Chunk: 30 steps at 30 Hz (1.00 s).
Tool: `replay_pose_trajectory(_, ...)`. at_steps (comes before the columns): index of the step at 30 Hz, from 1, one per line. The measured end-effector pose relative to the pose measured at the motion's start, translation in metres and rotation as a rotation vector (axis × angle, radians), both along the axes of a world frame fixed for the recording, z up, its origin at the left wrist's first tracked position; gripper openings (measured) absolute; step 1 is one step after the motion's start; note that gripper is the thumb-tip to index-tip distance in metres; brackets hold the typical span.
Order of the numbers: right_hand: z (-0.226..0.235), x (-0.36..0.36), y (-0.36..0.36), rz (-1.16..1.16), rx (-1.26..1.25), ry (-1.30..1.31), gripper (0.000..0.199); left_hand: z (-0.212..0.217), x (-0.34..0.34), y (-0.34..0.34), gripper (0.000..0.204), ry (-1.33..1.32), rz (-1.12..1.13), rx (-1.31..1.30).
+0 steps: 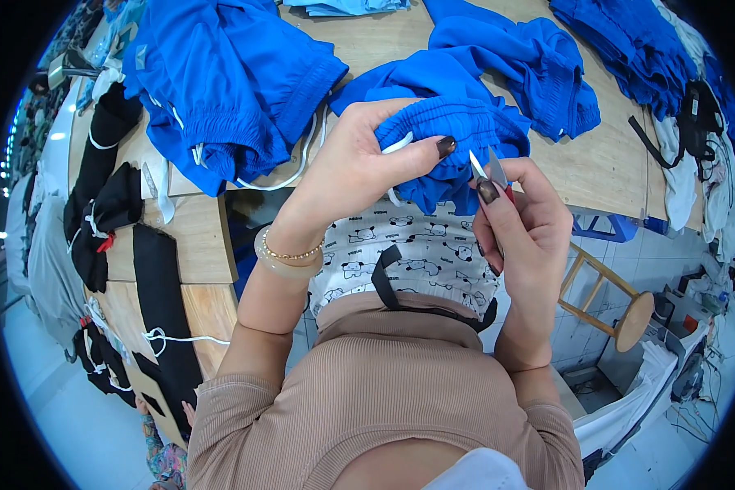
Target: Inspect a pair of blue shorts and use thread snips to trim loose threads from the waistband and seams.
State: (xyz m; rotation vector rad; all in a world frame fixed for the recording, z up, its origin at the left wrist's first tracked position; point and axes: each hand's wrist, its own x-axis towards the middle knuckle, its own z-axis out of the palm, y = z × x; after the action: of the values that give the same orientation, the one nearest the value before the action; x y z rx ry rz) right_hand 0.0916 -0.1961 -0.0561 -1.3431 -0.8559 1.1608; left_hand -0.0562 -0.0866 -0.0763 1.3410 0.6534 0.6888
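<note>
My left hand (359, 167) grips the gathered waistband of a pair of blue shorts (457, 114) at the near edge of the wooden table (604, 163), pinching a white drawstring (398, 144) under the thumb. My right hand (527, 233) is closed on small thread snips (488, 171) with their blades pointing up, right beside the blue fabric. A bracelet and a pale bangle circle my left wrist.
More blue shorts (220, 82) with white drawstrings lie at the table's left, another blue pile (629, 41) at the far right. Black garments (110, 204) hang over the left edge. A wooden stool (621, 310) stands on the floor to my right.
</note>
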Motion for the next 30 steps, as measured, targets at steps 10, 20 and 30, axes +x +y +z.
replay_pose_trajectory(10,0.001,0.000,0.000,0.052,-0.043,-0.058,0.015,0.004,0.000,-0.002,0.013,0.002,0.004,-0.001)
replay_pose_trajectory(20,-0.005,-0.001,0.000,0.058,0.017,-0.129,0.014,0.000,0.000,-0.001,0.013,0.009,0.020,0.021)
replay_pose_trajectory(30,-0.017,-0.005,0.001,-0.009,0.168,-0.299,0.013,0.003,0.000,-0.001,0.016,-0.071,0.019,-0.072)
